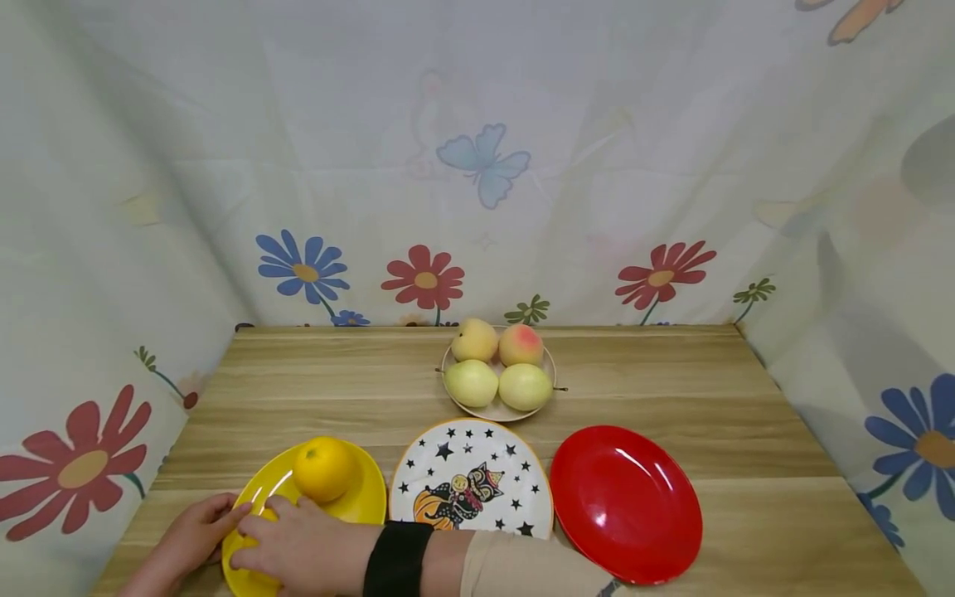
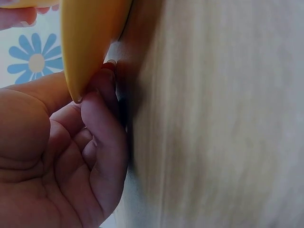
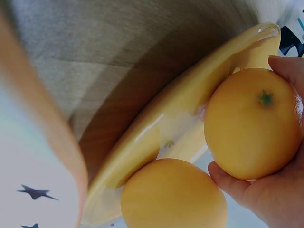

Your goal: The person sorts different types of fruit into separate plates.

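both hands at a round, glossy yellow plate (image 1: 370,489), near left of the wood-grain table (image 1: 298,373). left hand (image 1: 192,532): pinches the plate's rim at its left side, thumb on one face, fingers curled against the other, per the left wrist view. right hand (image 1: 298,539): reaches across, digits curved around a smooth, round orange-yellow fruit (image 3: 251,128) with a green star-shaped mark; the grip is clear in the right wrist view. held fruit is at the near-left part of the yellow plate, mostly covered by the hand from the head view; cannot tell whether it bears on the plate. a second round orange-yellow fruit (image 1: 325,469) rests on the same plate, just beyond the right hand. black band (image 1: 398,560) round the right wrist; beige sleeve (image 1: 530,565) above it, crossing in front of the near edge of a round white plate (image 1: 477,452) with orange rim, black stars and a cat print. that plate lies just beside the yellow one; on its other side, a round, glossy red plate (image 1: 627,506). beyond the white plate, a shallow pale bowl (image 1: 498,412) carries two yellowish peaches (image 1: 474,342) at the back, one blushed red, and two pale green pears (image 1: 472,383) in front, stems pointing outward. behind all, pale cloth (image 1: 597,83) printed with flowers and a light blue butterfly.
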The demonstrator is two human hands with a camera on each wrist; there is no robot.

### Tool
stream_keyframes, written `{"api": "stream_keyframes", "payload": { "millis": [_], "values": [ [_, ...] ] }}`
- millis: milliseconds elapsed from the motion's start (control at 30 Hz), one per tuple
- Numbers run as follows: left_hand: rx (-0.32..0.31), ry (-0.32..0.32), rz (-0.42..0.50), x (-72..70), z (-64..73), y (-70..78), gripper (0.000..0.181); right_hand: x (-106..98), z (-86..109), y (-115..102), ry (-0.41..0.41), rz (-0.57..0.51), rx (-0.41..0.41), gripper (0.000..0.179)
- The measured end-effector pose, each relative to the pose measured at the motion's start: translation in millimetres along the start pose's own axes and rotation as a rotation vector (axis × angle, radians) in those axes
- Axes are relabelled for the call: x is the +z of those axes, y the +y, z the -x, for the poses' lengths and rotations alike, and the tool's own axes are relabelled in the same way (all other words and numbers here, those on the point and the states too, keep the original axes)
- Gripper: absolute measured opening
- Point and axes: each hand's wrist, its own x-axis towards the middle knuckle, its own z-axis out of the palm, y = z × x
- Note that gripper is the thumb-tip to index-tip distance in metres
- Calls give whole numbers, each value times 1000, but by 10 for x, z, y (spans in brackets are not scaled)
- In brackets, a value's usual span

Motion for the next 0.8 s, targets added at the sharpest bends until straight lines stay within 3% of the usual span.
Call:
{"api": "stream_keyframes", "payload": {
  "millis": [233, 533, 800],
  "values": [
    [6, 4, -16, -8, 1, -15, 70, 1, 25, 12, -3, 40, -16, 63],
    [32, 15, -17, -13, 12, -17, 72, 23, 82, 45, 94, 79, 11, 76],
    [29, 14, -1, -3, 0, -26, 69, 21, 99, 27, 136, 142, -8, 67]
  ]
}}
